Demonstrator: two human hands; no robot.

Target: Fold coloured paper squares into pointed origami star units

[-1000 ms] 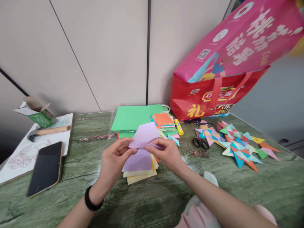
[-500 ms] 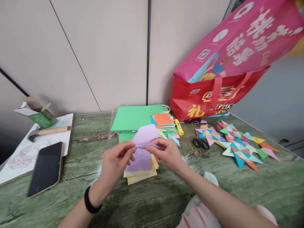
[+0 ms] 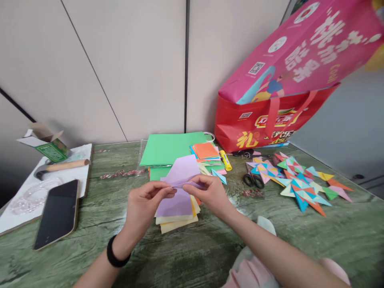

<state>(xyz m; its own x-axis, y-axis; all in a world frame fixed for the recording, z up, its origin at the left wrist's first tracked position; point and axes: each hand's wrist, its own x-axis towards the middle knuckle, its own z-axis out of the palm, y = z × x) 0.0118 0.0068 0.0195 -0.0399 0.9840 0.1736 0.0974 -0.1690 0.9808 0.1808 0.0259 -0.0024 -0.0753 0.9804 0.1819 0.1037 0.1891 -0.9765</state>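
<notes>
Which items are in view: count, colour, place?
Sheet: 1, purple, centre
Lower pile: 1, multicoloured, centre
Green stack: 1, rear centre
Orange-topped stack: 1, centre right
Glue stick: 1, yellow, right
Paper stars: several, multicoloured, right
Scissors: 1+, black, right
Bags: 2, pink, red, right
Box: 1, green, left
Board: 1, white, left
Tool: 1, brown-handled, left
Clear loops: several, left
Phone: 1, black, left
Table: 1, green, beneath
Wristband: 1, black, left wrist
Left hand, right hand: 1 each, pinching sheet

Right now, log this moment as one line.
left hand: pinches purple paper | right hand: pinches same paper | paper: partly folded | beneath: paper stack
</notes>
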